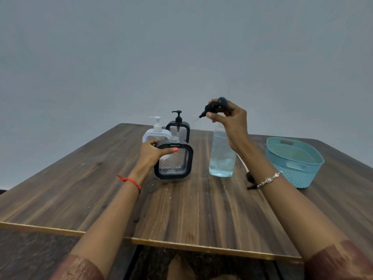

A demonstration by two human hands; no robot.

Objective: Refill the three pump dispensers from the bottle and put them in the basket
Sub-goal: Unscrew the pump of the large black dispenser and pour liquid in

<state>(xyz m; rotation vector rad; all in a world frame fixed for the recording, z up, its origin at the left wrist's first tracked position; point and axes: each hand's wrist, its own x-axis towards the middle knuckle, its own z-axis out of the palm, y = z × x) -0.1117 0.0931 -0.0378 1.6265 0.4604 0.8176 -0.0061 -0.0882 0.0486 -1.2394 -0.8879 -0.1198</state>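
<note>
My left hand (pixel 154 153) grips the top left corner of a black-framed clear dispenser (pixel 174 161) that stands tilted on the table with its neck uncapped. My right hand (pixel 230 120) is raised above the refill bottle and holds a black pump head (pixel 214 107), its thin tube pointing left. The clear refill bottle (pixel 222 156) with bluish liquid stands under that hand. Behind stand a white dispenser (pixel 156 132) and a second black dispenser (pixel 178 128), both with pumps on. The light blue basket (pixel 294 162) sits at the right.
The wooden table (pixel 181 209) has its near edge close to me. A small black object (pixel 251 178), partly hidden by my right wrist, lies between the bottle and the basket. A plain grey wall is behind.
</note>
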